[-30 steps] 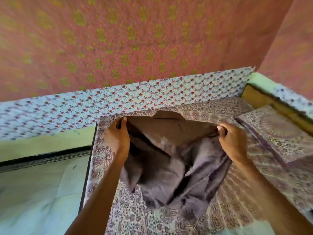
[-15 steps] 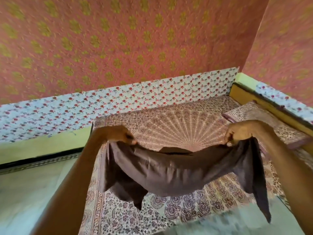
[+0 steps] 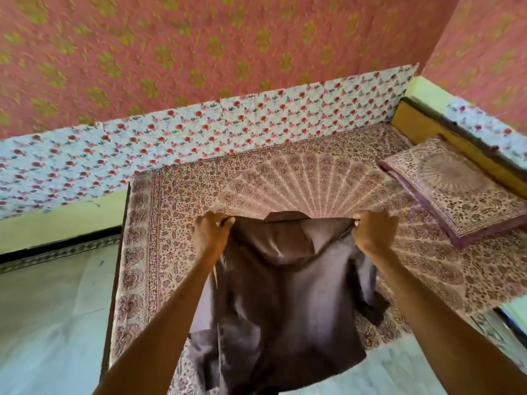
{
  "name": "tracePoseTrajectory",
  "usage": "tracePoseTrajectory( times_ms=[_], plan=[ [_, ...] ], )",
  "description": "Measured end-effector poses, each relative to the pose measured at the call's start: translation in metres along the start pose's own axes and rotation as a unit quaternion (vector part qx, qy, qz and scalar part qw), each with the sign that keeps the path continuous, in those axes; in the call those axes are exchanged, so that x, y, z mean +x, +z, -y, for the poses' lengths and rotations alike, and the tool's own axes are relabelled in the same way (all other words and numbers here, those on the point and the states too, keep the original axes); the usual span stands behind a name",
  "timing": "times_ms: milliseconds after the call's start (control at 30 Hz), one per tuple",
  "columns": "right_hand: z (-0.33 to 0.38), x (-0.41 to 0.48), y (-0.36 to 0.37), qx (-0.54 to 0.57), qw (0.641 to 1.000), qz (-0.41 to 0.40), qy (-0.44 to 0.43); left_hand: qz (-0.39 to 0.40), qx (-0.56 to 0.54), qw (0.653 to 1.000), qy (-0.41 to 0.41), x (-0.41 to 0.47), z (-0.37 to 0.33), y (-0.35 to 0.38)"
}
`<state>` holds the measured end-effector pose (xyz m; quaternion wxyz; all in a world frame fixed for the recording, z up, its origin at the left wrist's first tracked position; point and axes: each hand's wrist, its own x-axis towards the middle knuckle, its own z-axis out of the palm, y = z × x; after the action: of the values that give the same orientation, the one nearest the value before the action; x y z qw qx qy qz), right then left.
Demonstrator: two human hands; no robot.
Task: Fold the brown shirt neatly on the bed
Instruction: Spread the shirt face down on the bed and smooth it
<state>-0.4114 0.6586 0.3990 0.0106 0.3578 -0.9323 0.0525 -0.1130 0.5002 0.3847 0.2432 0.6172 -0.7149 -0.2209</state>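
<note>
Brown shirt (image 3: 285, 295) sits in the lower centre of the frame, its top edge stretched between both hands over the patterned bed (image 3: 176, 223). Its body drapes down past the bed's near edge. The left hand (image 3: 212, 235) grips the upper left corner with curled fingers, and the right hand (image 3: 373, 235) clutches the upper right corner. A patterned pillow (image 3: 453, 192) lies on the bed at the right of the frame, well apart from the shirt.

Brown shirt (image 3: 285, 295), paisley-printed bedsheet (image 3: 176, 212), pink gold-flowered wall (image 3: 199, 47)
</note>
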Motion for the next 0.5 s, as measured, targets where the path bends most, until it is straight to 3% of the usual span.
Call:
tracePoseTrajectory(
  times_ms=[100, 200, 300, 400, 467, 500],
  plan=[
    [0.012, 0.022, 0.027, -0.018, 0.999, -0.018, 0.038, -0.048, 0.104, 0.993, -0.014, 0.032, 0.004, 0.035],
    [0.028, 0.06, 0.058, -0.011, 0.997, -0.019, 0.072, 0.005, 0.061, 0.997, -0.045, 0.083, 0.018, 0.082],
    [0.036, 0.102, 0.094, 0.005, 0.993, 0.071, 0.099, 0.124, -0.036, 0.982, -0.136, 0.132, 0.023, 0.118],
    [0.051, 0.144, 0.134, 0.039, 0.976, 0.21, 0.043, 0.289, -0.062, 0.929, -0.221, 0.172, 0.021, 0.154],
    [0.056, 0.165, 0.167, 0.058, 0.952, 0.298, 0.03, 0.325, -0.074, 0.91, -0.245, 0.192, 0.038, 0.192],
    [0.059, 0.177, 0.19, 0.06, 0.95, 0.304, 0.029, 0.308, -0.115, 0.909, -0.256, 0.198, 0.05, 0.217]
  ],
)
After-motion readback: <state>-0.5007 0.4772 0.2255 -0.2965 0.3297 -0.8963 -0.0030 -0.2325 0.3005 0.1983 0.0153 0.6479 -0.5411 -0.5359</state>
